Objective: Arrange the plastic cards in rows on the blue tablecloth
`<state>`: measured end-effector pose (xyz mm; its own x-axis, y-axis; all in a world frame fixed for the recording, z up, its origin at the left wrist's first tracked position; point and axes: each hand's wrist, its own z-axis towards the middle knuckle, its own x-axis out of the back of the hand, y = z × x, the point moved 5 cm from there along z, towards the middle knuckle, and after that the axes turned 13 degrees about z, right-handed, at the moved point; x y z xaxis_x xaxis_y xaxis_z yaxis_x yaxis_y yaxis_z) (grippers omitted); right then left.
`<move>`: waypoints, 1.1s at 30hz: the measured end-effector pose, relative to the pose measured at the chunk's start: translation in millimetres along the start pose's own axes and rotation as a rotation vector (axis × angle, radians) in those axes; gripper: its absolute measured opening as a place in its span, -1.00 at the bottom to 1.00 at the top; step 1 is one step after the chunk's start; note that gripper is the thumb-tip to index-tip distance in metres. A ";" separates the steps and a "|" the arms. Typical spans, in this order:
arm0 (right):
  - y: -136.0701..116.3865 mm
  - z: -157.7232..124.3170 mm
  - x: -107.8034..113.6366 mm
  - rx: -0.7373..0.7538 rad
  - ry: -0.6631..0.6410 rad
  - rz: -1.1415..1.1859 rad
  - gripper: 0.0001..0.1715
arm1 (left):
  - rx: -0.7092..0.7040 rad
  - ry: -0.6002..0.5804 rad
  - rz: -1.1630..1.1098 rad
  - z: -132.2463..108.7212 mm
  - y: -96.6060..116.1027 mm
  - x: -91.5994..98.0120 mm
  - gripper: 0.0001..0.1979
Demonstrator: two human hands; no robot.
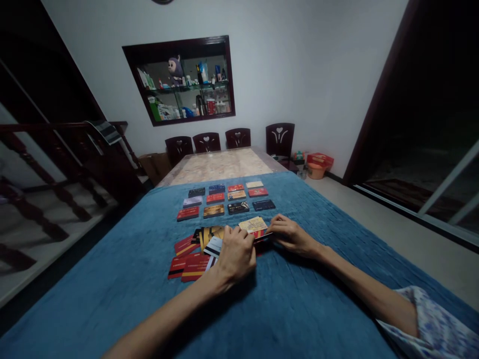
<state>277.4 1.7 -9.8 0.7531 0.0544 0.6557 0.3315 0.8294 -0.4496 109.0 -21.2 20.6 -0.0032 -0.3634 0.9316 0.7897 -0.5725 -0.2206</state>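
Note:
A dark card, tilted nearly edge-on, spans the gap between my two hands. My left hand is closed at its left end, with the fingertips partly hidden behind the knuckles. At the other end, my right hand pinches it between thumb and fingers. Just behind them lies a pale yellow card over red and yellow ones. A loose pile of red cards, gold cards and a silver-white card spreads beside and partly under my left hand.
Beyond my hands, several card stacks form rows, including a red stack, a gold stack and a dark blue stack. They rest on a blue cloth over a stone-topped table. Dark wooden chairs stand around its far end.

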 end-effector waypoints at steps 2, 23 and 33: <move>2.7 -1.1 -0.2 -0.021 0.026 0.003 -0.76 | 0.007 -0.007 -0.005 1.9 -4.0 -2.3 -0.79; 15.1 -8.9 -5.8 -0.183 0.043 -0.159 -0.60 | 0.041 -0.065 -0.005 2.9 -6.2 -15.0 -0.51; 7.1 -5.5 -5.6 -0.088 0.109 -0.187 -0.43 | 0.057 0.028 -0.031 6.0 -18.1 -15.1 -0.47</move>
<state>278.6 4.2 -20.0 0.7295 -0.1598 0.6651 0.5155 0.7676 -0.3809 98.5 -1.0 12.2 -0.0447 -0.3667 0.9293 0.8227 -0.5412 -0.1740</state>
